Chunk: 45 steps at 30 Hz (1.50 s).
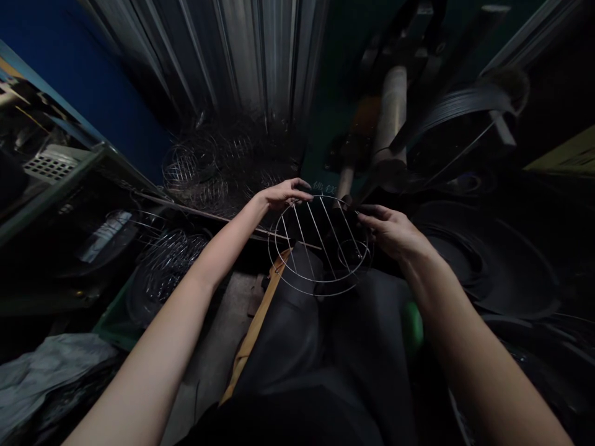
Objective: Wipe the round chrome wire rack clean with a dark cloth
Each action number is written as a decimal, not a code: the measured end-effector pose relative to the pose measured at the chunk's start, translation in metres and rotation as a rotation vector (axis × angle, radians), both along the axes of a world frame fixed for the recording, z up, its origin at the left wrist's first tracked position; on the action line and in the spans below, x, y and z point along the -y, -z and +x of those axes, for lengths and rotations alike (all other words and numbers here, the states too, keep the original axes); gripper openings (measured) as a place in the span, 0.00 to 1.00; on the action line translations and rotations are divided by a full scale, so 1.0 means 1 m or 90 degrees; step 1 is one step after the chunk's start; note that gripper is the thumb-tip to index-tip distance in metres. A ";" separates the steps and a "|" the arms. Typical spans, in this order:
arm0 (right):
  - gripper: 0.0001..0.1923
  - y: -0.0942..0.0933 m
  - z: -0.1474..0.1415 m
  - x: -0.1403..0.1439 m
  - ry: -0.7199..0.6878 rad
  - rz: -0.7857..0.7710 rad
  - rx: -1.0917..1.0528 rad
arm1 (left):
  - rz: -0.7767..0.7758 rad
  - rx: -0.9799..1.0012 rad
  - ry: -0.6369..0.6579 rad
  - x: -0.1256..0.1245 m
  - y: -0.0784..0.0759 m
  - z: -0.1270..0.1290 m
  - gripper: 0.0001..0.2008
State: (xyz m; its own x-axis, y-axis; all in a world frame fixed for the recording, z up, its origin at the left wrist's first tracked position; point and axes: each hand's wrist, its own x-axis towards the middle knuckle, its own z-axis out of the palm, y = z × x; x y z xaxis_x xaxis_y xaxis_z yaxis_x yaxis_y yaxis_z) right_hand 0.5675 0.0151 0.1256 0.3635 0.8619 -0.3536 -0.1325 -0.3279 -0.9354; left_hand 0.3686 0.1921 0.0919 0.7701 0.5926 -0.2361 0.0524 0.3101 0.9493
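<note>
A round wire rack [319, 248] with several parallel bars is held up in front of me, above my lap. My left hand [287, 192] pinches its far left rim between thumb and fingers. On the opposite side, my right hand [387, 228] grips the rim at the right, fingertips closed on the wire. The rack is tilted, and a second ring shows below the upper one. Just beyond it stands a dark green machine [320, 158] with a metal cylinder [391, 114].
A heap of similar wire racks [209, 164] lies behind my left hand. More wire pieces [171, 260] fill a green crate [114, 331] at left. A coil of wire [469, 105] sits at the upper right. A pale cloth [51, 365] lies at lower left.
</note>
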 end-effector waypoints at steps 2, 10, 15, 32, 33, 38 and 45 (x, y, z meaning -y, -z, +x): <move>0.16 0.001 0.000 0.000 0.000 0.001 0.001 | 0.003 -0.004 0.009 -0.003 0.000 0.001 0.21; 0.16 -0.002 -0.006 -0.002 0.036 -0.009 -0.027 | -0.005 -0.023 0.022 -0.008 -0.004 0.004 0.20; 0.16 0.002 -0.004 -0.003 0.034 -0.008 0.008 | -0.002 -0.035 0.011 -0.008 -0.006 0.005 0.21; 0.18 0.004 -0.006 -0.002 0.030 0.008 0.019 | 0.020 -0.044 0.026 -0.010 -0.012 0.002 0.23; 0.19 0.006 -0.004 0.002 0.026 0.018 0.046 | 0.024 -0.049 0.027 -0.010 -0.012 0.001 0.23; 0.21 0.016 0.013 0.038 -0.012 0.077 0.346 | 0.031 -0.079 0.014 -0.007 -0.016 -0.001 0.25; 0.19 0.028 0.012 0.066 -0.116 0.093 0.495 | 0.065 -0.095 -0.002 -0.003 -0.022 -0.003 0.22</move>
